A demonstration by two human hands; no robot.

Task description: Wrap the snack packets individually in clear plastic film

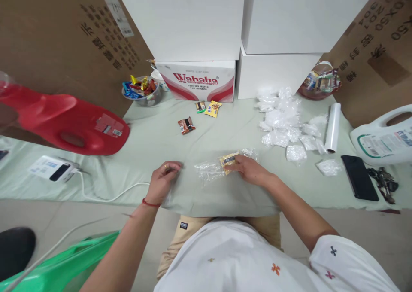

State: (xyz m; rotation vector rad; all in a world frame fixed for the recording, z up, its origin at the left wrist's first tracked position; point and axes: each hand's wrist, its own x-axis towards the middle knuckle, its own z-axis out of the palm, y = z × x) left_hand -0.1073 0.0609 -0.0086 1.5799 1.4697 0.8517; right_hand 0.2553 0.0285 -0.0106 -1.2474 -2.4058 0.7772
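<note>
Right hand (252,170) pinches yellow rectangular packet (227,159); left hand (163,181) half-curled, hold unclear: steady crumpled clear-plastic film (209,171) at nine o'clock.

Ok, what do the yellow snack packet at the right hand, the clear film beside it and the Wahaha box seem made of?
Yellow snack packet: probably printed plastic or foil film, from its pouch shape; finish unclear. Clear film: likely thin, glossy plastic, see-through with bright creases. Wahaha box: apparently smooth printed cardboard, from its flat panels and straight edges.
</note>
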